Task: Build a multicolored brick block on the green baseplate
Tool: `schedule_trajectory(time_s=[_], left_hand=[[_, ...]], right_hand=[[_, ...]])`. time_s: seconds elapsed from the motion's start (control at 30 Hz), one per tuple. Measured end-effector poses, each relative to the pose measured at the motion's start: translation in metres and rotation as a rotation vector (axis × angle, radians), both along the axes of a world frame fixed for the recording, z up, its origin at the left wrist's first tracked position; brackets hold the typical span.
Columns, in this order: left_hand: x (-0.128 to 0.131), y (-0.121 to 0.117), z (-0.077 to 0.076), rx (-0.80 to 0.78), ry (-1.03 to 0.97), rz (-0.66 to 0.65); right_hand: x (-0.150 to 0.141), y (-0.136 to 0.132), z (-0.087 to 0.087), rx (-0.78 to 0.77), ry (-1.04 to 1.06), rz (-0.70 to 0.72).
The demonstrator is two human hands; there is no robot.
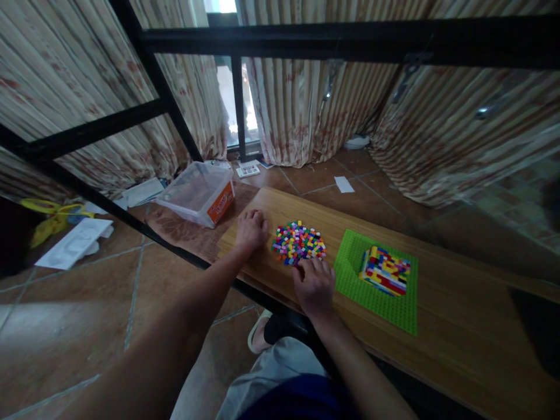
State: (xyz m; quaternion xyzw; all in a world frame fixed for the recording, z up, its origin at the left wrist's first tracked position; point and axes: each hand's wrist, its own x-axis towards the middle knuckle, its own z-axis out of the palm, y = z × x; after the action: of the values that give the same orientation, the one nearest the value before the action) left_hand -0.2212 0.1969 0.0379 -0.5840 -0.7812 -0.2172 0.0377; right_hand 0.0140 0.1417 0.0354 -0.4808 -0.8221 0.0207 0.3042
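Note:
A loose pile of small multicoloured toy bricks [299,240] lies on the wooden table [446,291]. Just left of the pile, my left hand [252,229] rests on the wood with its fingers curled; whether anything is under them is hidden. My right hand [314,283] is at the pile's near edge, fingers bent together by the bricks, and what they may pinch is too small to make out. To the right lies a green studded baseplate [350,274], bearing a low block built of mixed-colour bricks [385,270].
A clear plastic box [192,195] with an orange label stands beyond the table's left end. Black metal bars [306,44] cross overhead and down the left side. White packaging [72,242] and papers lie on the tiled floor. A dark flat thing [536,321] is at far right.

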Motion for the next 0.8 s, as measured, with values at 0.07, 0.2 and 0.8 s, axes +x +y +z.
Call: schedule_trajectory(time_s=[0.07,0.2,0.8], left_hand=[[0.0,0.0,0.0,-0.003,-0.001,0.005],[0.0,0.0,0.0,-0.011,-0.002,0.009],[-0.001,0.001,-0.001,-0.004,0.028,0.017]], right_hand=[[0.006,0.001,0.001,0.0,0.012,-0.014],[0.01,0.005,0.005,0.011,0.056,0.011],[-0.019,0.012,0.008,-0.004,-0.098,0.16]])
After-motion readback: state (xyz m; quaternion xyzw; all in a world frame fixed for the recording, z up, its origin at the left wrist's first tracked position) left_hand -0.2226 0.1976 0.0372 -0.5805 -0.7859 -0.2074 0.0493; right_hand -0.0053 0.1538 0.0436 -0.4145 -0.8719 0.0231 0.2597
